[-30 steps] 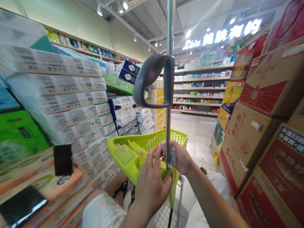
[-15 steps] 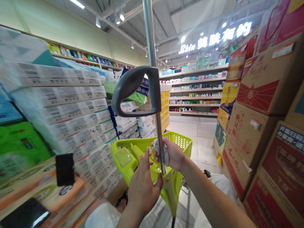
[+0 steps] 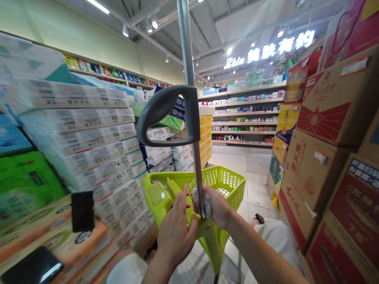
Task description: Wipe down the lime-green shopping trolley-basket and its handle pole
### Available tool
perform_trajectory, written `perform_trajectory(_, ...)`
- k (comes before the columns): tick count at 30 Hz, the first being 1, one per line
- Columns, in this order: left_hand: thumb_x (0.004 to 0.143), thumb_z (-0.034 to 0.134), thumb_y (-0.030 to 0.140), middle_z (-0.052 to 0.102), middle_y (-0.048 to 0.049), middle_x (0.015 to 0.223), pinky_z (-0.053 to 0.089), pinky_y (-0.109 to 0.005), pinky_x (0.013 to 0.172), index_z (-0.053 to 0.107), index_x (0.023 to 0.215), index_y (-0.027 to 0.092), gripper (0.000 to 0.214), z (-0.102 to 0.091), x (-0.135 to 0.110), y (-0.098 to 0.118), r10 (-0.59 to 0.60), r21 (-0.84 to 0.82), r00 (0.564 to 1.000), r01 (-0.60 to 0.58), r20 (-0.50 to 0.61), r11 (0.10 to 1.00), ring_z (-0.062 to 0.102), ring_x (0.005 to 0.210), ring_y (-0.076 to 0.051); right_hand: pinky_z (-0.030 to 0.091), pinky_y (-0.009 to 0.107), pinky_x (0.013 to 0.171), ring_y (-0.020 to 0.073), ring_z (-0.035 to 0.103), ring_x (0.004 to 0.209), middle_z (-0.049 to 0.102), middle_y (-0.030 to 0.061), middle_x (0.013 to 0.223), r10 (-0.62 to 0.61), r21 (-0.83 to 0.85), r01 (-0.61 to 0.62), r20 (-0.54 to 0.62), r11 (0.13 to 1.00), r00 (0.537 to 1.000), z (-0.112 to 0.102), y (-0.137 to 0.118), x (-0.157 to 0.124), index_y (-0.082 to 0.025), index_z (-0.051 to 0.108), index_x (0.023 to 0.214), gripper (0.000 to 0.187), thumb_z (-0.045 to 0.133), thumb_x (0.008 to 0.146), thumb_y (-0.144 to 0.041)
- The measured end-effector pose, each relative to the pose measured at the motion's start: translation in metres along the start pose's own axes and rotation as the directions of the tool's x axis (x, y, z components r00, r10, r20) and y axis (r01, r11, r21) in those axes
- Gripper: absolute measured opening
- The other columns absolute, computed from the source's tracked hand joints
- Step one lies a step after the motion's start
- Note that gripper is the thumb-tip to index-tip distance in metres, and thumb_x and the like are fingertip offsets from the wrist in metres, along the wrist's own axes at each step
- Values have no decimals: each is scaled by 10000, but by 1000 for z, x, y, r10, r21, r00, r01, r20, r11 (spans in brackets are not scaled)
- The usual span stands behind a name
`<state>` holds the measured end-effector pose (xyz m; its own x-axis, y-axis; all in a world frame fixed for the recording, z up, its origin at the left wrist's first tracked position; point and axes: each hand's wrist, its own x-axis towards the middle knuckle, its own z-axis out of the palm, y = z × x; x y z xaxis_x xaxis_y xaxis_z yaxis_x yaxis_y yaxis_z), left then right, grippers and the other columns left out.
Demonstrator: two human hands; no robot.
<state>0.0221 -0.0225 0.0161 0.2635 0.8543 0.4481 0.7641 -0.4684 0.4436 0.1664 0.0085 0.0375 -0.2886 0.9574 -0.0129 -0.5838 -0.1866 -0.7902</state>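
Observation:
A lime-green shopping basket cart (image 3: 222,171) stands before me, with a long metal rod (image 3: 197,169) rising from its front end. Partway up the rod is a grey loop handle (image 3: 168,141). My right hand (image 3: 217,207) is closed around a crumpled whitish tissue or cloth (image 3: 208,205), pressed against the rod low down, just above the green socket. Some of its fingers are hidden behind the rod. Left of the rod, my left hand (image 3: 177,228) has its fingers stretched out and thumb apart, with nothing visible in it.
Stacked packs of paper goods (image 3: 97,118) rise on the left. Two black phones (image 3: 83,211) lie on orange packs (image 3: 59,232) at lower left. Cardboard boxes (image 3: 322,102) are piled on the right. Stocked shelves (image 3: 245,114) stand across the tiled floor (image 3: 251,157).
My right hand has slid down the rod with the crumpled tissue or cloth, nearer the socket. The basket appears slightly shifted to the right. My left hand remains spread beside the rod.

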Motion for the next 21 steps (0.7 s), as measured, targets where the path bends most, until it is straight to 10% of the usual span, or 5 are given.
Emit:
perform_trajectory(6, 867, 376, 223, 568, -105, 1358, 496, -382, 919, 241, 1498, 219, 645, -6, 1, 1, -22, -5, 1000, 22, 21, 1000, 651, 1038, -207, 510, 259, 629, 172, 650, 716, 669, 13, 704, -268, 103, 263, 35, 959, 963, 20, -20, -8, -193, 628, 879, 292, 664, 748, -452)
perform_trajectory(10, 856, 357, 198, 550, -107, 1384, 475, -387, 946, 236, 1502, 207, 656, -5, 2, 3, -66, 11, 997, 66, 37, 998, 635, 1071, -205, 531, 287, 756, 187, 652, 861, 685, 25, 892, -415, -33, 414, -64, 910, 907, 11, 16, -15, -225, 614, 993, 350, 641, 806, -520)
perform_trajectory(14, 859, 333, 181, 538, -108, 1400, 468, -385, 955, 221, 1510, 203, 661, -2, 1, 1, -73, 27, 997, 72, 36, 997, 636, 1067, -197, 454, 316, 998, 189, 584, 1112, 630, 39, 1181, -580, -315, 515, -165, 798, 798, -3, 61, -22, -257, 567, 1187, 353, 532, 911, -474)
perform_trajectory(21, 896, 312, 203, 450, -127, 1493, 466, -398, 989, 219, 1518, 191, 629, 0, 0, -2, -27, 66, 999, 24, 44, 998, 563, 1239, -227, 313, 432, 1165, 213, 388, 1370, 402, 59, 1463, -802, -568, 681, 62, 462, 595, 21, 38, -19, -310, 270, 1460, 632, 446, 874, -154)
